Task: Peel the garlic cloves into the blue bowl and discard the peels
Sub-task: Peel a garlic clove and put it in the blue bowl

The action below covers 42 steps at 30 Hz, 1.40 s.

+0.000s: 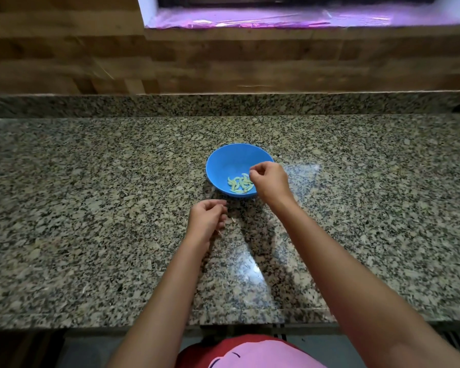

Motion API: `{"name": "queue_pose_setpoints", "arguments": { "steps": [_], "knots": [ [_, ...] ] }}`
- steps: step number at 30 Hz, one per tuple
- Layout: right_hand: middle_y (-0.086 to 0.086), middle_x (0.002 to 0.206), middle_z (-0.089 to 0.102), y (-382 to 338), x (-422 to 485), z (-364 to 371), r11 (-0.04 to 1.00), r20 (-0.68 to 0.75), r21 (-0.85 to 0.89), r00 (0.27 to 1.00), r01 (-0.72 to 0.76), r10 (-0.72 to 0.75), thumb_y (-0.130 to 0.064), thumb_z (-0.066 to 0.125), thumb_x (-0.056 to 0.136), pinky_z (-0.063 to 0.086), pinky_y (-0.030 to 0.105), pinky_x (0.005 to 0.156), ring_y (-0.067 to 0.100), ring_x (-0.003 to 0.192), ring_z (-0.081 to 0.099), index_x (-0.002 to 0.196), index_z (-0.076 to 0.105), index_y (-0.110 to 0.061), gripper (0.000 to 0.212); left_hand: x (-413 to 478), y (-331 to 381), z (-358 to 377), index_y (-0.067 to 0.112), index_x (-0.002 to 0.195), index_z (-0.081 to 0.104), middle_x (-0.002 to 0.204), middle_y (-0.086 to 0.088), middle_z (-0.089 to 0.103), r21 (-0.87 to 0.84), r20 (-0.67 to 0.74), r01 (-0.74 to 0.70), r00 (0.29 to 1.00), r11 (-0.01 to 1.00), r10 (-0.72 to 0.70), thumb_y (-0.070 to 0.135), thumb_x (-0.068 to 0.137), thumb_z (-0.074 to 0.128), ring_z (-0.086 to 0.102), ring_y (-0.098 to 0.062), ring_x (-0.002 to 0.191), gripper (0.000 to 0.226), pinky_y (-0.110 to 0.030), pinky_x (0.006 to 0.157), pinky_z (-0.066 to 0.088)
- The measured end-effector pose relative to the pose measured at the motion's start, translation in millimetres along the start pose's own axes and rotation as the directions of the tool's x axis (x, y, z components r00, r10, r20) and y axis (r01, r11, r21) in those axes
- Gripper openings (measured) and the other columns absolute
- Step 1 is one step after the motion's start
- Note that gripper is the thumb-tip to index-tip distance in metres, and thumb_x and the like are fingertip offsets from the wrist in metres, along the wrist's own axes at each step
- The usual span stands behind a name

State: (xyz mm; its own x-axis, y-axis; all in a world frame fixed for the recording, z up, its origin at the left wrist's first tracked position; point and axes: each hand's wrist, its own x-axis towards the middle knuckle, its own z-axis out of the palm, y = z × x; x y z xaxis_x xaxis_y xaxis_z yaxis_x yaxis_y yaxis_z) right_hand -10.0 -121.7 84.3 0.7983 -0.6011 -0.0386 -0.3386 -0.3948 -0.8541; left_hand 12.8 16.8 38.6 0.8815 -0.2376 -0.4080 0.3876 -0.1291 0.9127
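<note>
A blue bowl (231, 160) is seen standing on the speckled granite counter (91, 208), near the middle of its depth, and a small heap of pale peeled garlic cloves (239, 185) is gathered at the bottom of it, toward the near side. The right hand (271, 181) is held over the bowl's right rim, with the forearm stretched forward and slightly inward from the lower right and the wrist bent a little so that the knuckles face up. Its fingers are curled, and the thumb and forefinger are brought tip to tip just above the cloves; whether anything is pinched between them cannot be told. The left hand (206, 219) is held low over the counter just in front of the bowl and to its left, apart from the rim, with the forearm reaching straight forward. Its fingers are loosely curled toward the palm, and it cannot be told whether something is kept inside them. A pale scrap of peel (233, 220) is seen lying on the counter just beside the left fingertips, between the two hands. Behind the counter a wooden wall (64, 62) is visible, and a pink and red garment (250, 354) is seen at the bottom edge.
</note>
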Motion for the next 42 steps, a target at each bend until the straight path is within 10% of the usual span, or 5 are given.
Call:
{"name": "queue_pose_setpoints", "arguments": {
  "steps": [19,24,31,35,42],
  "knots": [
    [0.001,0.073,0.064,42,-55,37,0.991,0.244,-0.008,0.960,-0.137,0.135,-0.019,0.057,0.089,0.052,0.035,0.060,0.017,0.061,0.061,0.072,0.058,-0.022,0.017,-4,-30,-36,0.008,0.093,0.069,0.095,-0.004,0.068,0.685,0.070,-0.238,0.962,0.689,0.263,0.013,0.085,0.067,0.061,-0.014,0.084,0.009,-0.022,0.075,0.048],
    [-0.001,0.081,0.064,36,-58,37,0.990,0.340,0.056,0.935,-0.130,0.103,-0.011,0.061,0.088,0.048,0.022,0.048,0.011,0.063,0.060,0.090,0.063,-0.018,0.007,-6,-25,-43,0.014,0.084,0.065,0.081,0.003,0.064,0.543,0.096,-0.211,0.977,0.813,0.190,0.016,0.085,0.068,0.060,-0.011,0.076,0.004,-0.023,0.070,0.047],
    [-0.008,0.065,0.060,22,-64,25,0.999,0.443,0.032,0.895,0.027,-0.038,-0.009,0.062,0.089,0.047,0.017,0.047,-0.005,0.040,0.051,0.098,0.070,-0.010,0.012,-14,1,-40,0.007,0.087,0.044,0.066,-0.011,0.064,-0.144,0.282,0.084,0.959,0.986,-0.040,-0.006,0.078,0.065,0.059,-0.012,0.049,0.026,-0.018,0.050,0.051],
    [-0.003,0.057,0.059,30,-69,12,0.999,0.343,0.007,0.938,0.041,-0.041,-0.010,0.064,0.088,0.049,0.022,0.047,0.002,0.040,0.053,0.092,0.069,-0.005,0.008,-17,-4,-30,0.008,0.086,0.051,0.073,-0.008,0.063,-0.004,0.253,-0.065,0.965,0.998,0.064,0.006,0.078,0.071,0.060,-0.012,0.057,0.022,-0.019,0.054,0.051],
    [0.003,0.075,0.065,52,-65,-6,0.906,0.363,-0.392,0.932,0.163,-0.011,-0.012,0.067,0.085,0.053,0.027,0.065,0.011,0.063,0.058,0.084,0.071,-0.007,0.006,-37,-77,-33,0.012,0.122,0.061,0.130,-0.004,0.058,0.603,0.549,-0.695,0.717,0.391,0.429,0.047,0.088,0.053,0.049,-0.019,0.123,0.049,-0.033,0.107,0.034]
  ]
}}
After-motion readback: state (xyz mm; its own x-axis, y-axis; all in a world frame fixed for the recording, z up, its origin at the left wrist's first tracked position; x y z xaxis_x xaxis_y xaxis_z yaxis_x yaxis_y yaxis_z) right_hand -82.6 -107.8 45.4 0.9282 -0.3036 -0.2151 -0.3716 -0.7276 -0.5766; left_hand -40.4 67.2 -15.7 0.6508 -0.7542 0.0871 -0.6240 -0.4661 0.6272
